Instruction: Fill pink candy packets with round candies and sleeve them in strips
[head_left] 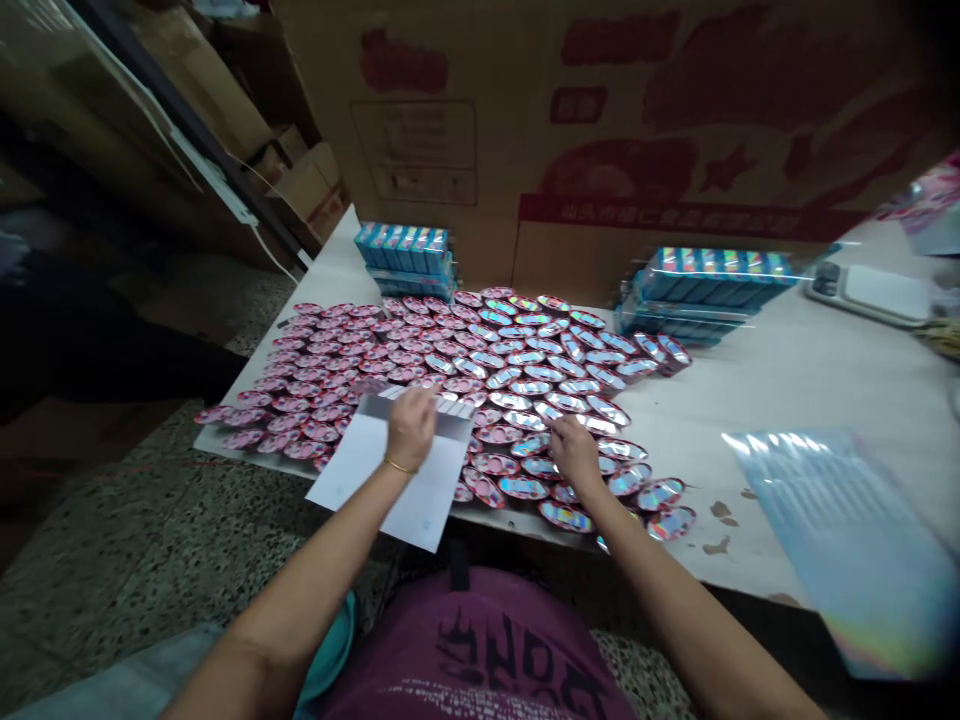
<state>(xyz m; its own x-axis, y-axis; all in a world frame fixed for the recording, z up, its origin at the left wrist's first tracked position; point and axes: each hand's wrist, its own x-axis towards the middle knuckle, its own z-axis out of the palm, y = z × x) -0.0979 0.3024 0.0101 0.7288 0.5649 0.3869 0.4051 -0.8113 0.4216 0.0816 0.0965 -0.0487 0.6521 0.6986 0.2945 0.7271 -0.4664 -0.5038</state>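
Several shiny oval pieces (480, 370) in pink and silver lie in overlapping rows across the white table (787, 390). My left hand (410, 428) is closed on a flat white bag (390, 470) that hangs over the table's front edge. A gold bangle sits on that wrist. My right hand (574, 450) rests on the ovals near the front, fingers pinched at one oval piece (550, 412) just ahead of it.
Two stacks of blue holographic packs (405, 255) (697, 290) stand at the back against a large cardboard box (600, 130). A holographic sheet (847, 530) lies at the right front. A white device (870, 290) sits far right. Speckled floor lies to the left.
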